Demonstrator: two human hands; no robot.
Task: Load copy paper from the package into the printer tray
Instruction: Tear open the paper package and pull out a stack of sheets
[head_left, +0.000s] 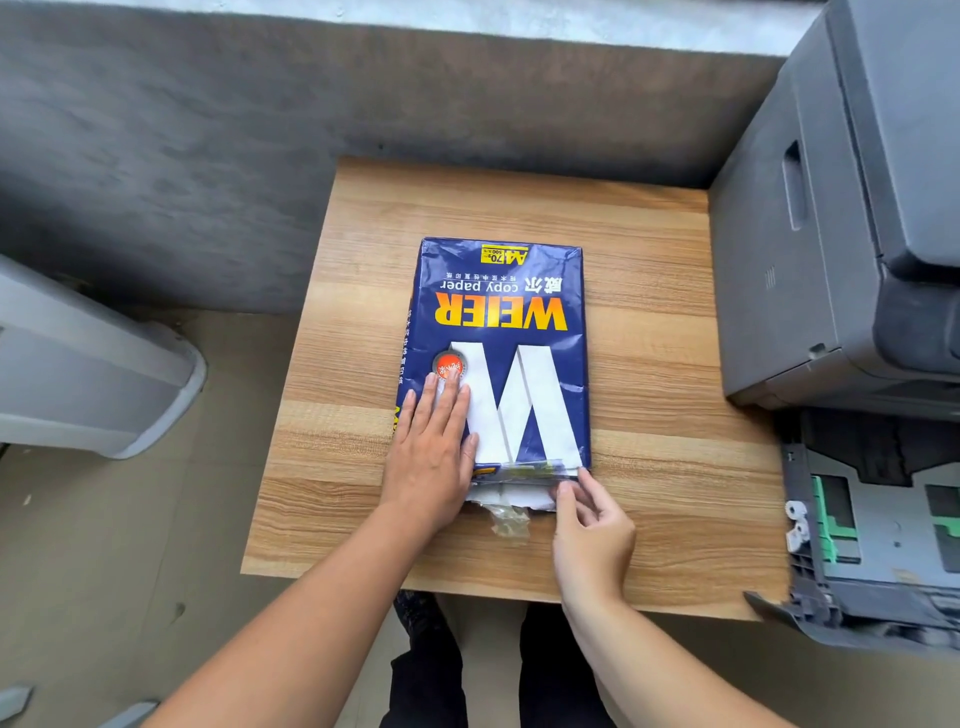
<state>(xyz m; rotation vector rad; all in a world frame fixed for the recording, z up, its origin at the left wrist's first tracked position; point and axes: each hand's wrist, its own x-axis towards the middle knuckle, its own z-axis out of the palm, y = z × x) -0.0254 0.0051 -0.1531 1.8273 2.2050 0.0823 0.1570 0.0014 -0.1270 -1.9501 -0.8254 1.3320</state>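
- I read the package (498, 338) upside down from my view: big orange letters "WEIER", under them "copy paper" in white with Chinese characters beside it, and a yellow tag at the far end with "A4", "70" and "500" just legible.
- A huge white "W" fills the near half of the dark blue wrapper, and a round orange-and-silver sticker (449, 365) sits near its left edge; I cannot read the writing on it.
- The package lies flat in the middle of the wooden table (649, 322), long side running away from me.
- Its near end is torn open: ragged white wrapper edges and a scrap of clear tape (511, 519) stick out onto the wood.
- My left hand (434, 457) lies flat and spread on the package's near left corner, fingertips reaching the sticker.
- My right hand (592, 525) is at the near right corner, thumb and forefinger pinched narrow on the torn wrapper edge.
- The dark grey printer (831, 234) stands just right of the table, with its paper tray (872, 525) pulled out below, showing green guides; I see no sheets in it.
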